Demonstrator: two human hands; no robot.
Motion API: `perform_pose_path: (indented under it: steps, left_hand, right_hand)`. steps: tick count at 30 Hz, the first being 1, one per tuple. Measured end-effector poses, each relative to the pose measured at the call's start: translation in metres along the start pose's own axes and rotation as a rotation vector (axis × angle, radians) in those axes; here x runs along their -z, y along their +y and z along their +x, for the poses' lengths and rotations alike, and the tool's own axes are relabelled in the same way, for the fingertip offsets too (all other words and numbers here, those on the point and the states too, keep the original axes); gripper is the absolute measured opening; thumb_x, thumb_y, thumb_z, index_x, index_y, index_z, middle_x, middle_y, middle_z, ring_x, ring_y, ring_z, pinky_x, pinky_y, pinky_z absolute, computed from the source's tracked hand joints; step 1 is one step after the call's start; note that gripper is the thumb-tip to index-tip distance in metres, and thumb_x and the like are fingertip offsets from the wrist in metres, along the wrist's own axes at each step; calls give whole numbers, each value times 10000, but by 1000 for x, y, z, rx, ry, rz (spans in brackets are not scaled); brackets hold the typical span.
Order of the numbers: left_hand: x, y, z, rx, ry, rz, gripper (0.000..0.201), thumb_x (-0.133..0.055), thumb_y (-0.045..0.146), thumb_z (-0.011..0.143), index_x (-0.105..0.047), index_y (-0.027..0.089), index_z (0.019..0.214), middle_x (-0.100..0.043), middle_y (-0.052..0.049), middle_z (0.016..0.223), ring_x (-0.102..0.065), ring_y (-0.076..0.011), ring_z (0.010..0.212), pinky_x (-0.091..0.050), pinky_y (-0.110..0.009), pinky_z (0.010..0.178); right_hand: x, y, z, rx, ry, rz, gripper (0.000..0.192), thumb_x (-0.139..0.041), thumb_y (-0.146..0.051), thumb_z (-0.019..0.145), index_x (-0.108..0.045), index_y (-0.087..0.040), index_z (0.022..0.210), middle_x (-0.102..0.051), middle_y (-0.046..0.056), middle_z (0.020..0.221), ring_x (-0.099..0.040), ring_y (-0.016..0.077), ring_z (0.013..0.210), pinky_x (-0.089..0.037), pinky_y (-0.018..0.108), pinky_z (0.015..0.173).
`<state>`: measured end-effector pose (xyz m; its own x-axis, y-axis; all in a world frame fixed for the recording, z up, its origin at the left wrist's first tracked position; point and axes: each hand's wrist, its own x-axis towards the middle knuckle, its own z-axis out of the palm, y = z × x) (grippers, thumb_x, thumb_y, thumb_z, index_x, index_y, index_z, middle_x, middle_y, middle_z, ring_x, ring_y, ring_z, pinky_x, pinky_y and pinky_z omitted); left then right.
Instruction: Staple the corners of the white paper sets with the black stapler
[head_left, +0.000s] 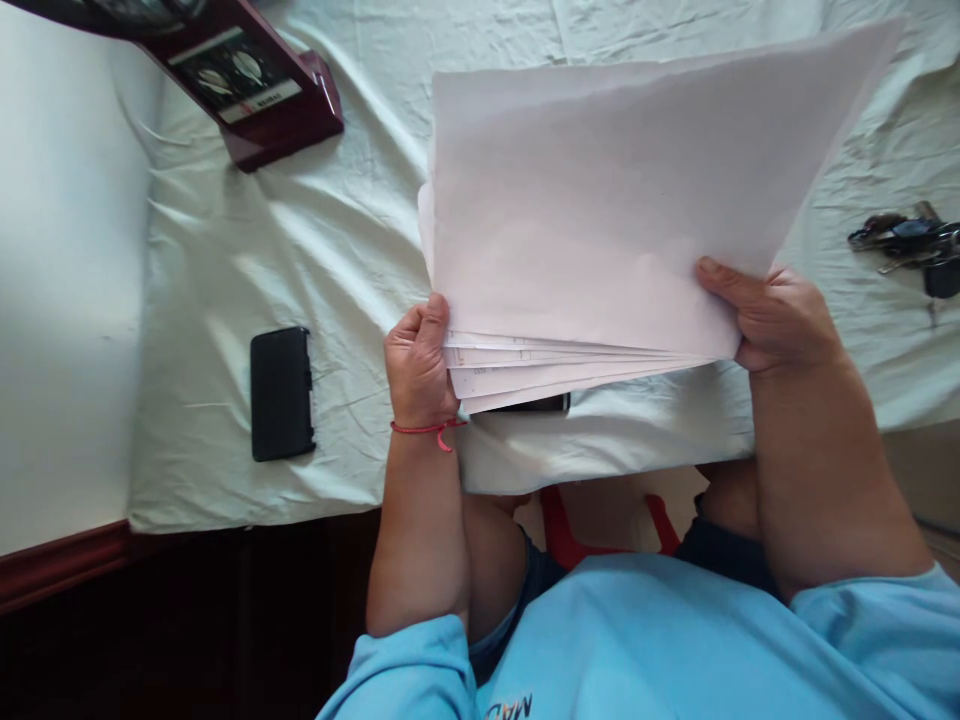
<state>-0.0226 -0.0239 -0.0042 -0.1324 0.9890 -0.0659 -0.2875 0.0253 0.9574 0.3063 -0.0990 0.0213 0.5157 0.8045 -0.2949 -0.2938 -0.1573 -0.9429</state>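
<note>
White paper fills the middle of the view: a loose stack of white paper sheets (600, 200), some with faint printed lines along their lower edges, is held up off the table (225, 250), tilted with its far corner rising toward the upper right. The left hand (418, 360) closes on the stack's lower left corner, its grip curled around the fanned edges, knuckles turned toward the camera and forearm rising straight from below; a thin red string bracelet (427, 430) circles that wrist. The right hand (772, 315) clamps the lower right edge, thumb laid flat on the top sheet, the other fingers hidden beneath, the forearm coming in from the lower right. Both arms emerge from light blue sleeves (405, 665).

A wrinkled pale green cloth (315, 230) covers the table. A flat black rectangular case (281, 393) lies on it left of the left hand, well apart from the paper. A dark red wooden plaque with a printed label (255, 90) rests at the upper left. A bunch of dark keys (911, 245) lies near the right edge, beyond the right hand. A dark slim object (551, 404), mostly hidden, shows just beneath the stack's lower edge; what it is cannot be told. The raised sheets block the cloth behind them.
</note>
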Motion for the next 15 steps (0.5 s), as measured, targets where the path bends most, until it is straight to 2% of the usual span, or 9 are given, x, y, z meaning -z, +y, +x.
perform_pose_path:
  steps: [6, 10, 15]
  left_hand:
    - [3, -2, 1, -36, -8, -2, 554, -1075, 626, 829, -706, 224, 732, -711, 35, 740, -753, -156, 756, -713, -314, 862]
    - [8, -4, 7, -89, 14, -12, 518, -1100, 598, 803, -750, 220, 750, -716, 45, 763, -685, -111, 712, -625, -232, 745]
    - [14, -1, 14, -244, -5, -4, 426, -1137, 543, 763, -852, 243, 867, -783, 46, 862, -709, -99, 830, -587, -206, 854]
  right_hand:
    - [2, 2, 1, 17, -24, -10, 563, -1153, -436, 646, -906, -189, 1088, -914, 103, 1264, -862, 303, 1180, -747, 454, 1093]
    - [3, 2, 0, 144, -78, 0, 543, -1145, -464, 677, -913, -208, 1097, -912, 92, 1261, -853, 283, 1190, -724, 444, 1129]
    - [7, 9, 3, 298, -140, 1, 501, -1142, -444, 691, -891, -243, 1075, -902, 64, 1259, -835, 250, 1226, -679, 421, 1192]
